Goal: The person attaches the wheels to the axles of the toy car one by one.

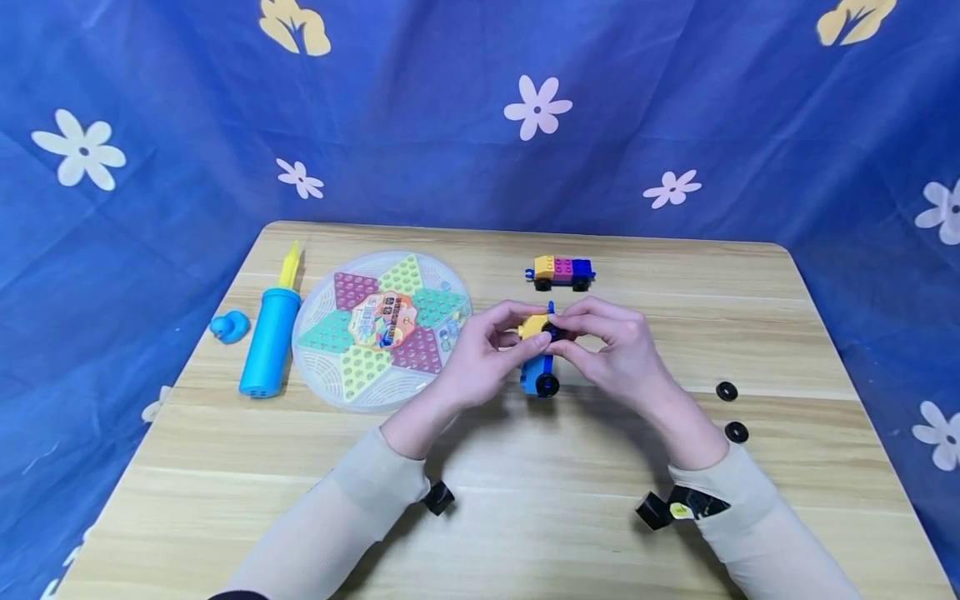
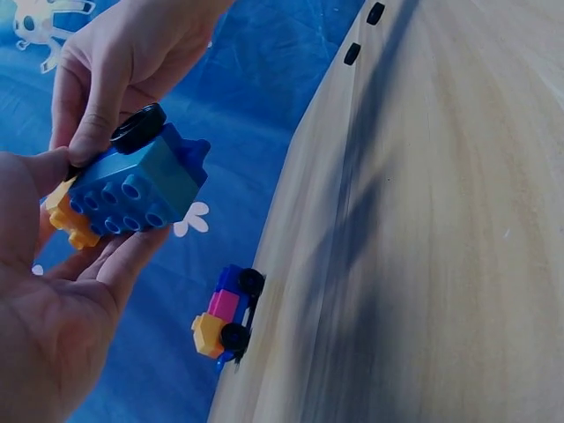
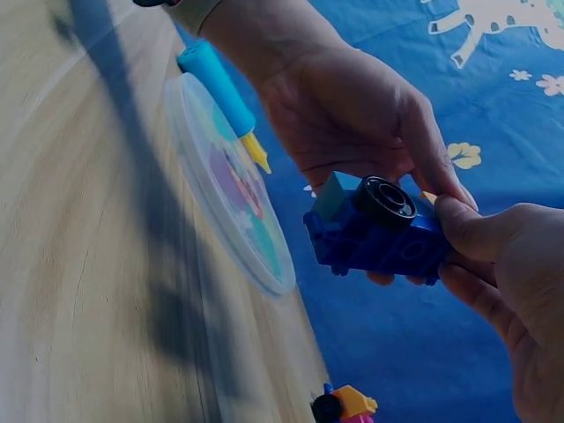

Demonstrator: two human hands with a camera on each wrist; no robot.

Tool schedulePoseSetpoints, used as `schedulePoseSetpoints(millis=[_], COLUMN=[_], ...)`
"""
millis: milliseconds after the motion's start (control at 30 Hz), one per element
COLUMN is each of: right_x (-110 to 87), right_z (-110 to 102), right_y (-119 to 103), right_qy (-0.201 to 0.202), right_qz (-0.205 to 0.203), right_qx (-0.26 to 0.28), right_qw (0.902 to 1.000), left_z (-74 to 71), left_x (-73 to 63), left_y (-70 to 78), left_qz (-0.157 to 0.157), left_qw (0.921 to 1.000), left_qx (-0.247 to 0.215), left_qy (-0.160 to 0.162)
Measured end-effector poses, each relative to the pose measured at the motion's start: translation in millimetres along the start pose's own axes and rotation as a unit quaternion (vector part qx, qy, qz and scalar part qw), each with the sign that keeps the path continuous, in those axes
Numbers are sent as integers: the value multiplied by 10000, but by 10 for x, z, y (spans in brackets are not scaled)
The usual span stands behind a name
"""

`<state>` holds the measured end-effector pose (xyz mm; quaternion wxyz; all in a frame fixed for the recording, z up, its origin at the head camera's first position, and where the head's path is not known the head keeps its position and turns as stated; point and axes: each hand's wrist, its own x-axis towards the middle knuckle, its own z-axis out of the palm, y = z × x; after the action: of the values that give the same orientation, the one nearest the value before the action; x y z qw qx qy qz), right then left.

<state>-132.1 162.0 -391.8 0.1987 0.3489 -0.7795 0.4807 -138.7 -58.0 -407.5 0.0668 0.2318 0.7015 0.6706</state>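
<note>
Above the middle of the table, the left hand grips a toy block car with a yellow block, a light-blue block and a dark-blue base. At the car's yellow end, the right hand pinches a black wheel against its side. Another black wheel sits on the light-blue end. In the left wrist view the studs of the light-blue block face the camera, and the car is tilted. Fingers partly hide the yellow block.
Behind the hands stands a second block car in yellow, pink and blue. Two loose black wheels lie at the right. Leftward are a round star-patterned game board, a blue pump with a yellow nozzle, and a small blue piece.
</note>
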Motion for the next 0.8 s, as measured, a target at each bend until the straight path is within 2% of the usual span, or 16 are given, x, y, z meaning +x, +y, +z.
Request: schedulePoseSetpoints(millis=[133, 300, 467, 633, 800], right_x=[-24, -32, -54, -80, -98], right_z=[-18, -36, -44, -60, -100], right_y=[11, 9, -8, -19, -30], right_qy=[193, 388, 491, 483, 413], right_qz=[207, 238, 308, 346, 414], right_qx=[281, 465, 581, 636, 655], right_qw=[9992, 9979, 9966, 9962, 9961], left_z=[-6, -27, -28, -37, -72], left_x=[14, 3, -15, -5, 5], left_y=[12, 26, 48, 60, 70], left_qz=[20, 105, -104, -204, -140], left_qw=[9999, 9995, 9989, 9994, 9979], left_qx=[-34, -82, -128, 168, 610], left_qy=[-100, -287, -433, -236, -140])
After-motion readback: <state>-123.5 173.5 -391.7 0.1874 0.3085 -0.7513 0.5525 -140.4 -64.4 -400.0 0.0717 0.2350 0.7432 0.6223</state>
